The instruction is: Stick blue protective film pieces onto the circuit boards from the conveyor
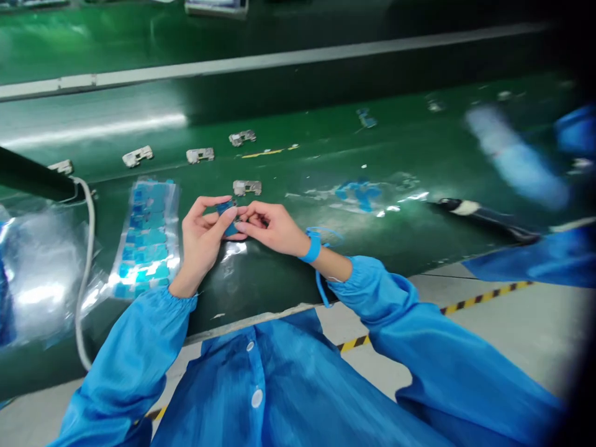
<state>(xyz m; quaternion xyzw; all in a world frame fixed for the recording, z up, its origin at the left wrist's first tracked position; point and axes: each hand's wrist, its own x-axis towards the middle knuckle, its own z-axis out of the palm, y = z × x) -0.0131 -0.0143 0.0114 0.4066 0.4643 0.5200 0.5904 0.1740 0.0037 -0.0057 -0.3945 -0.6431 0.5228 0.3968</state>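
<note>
My left hand is closed on a small flat part with a blue face, held just above the green bench. The fingers of my right hand pinch at the same part's right edge; what exactly lies between those fingertips is hidden. A blue band circles my right wrist. Just beyond my fingers lies a small silver metal piece with a notch. Left of my left hand rests a clear sheet carrying rows of blue film pieces.
More metal pieces lie farther back. A white cable and clear plastic bags are at left. Crumpled blue film and a dark-handled tool lie to the right. Another person's blurred sleeve shows at far right.
</note>
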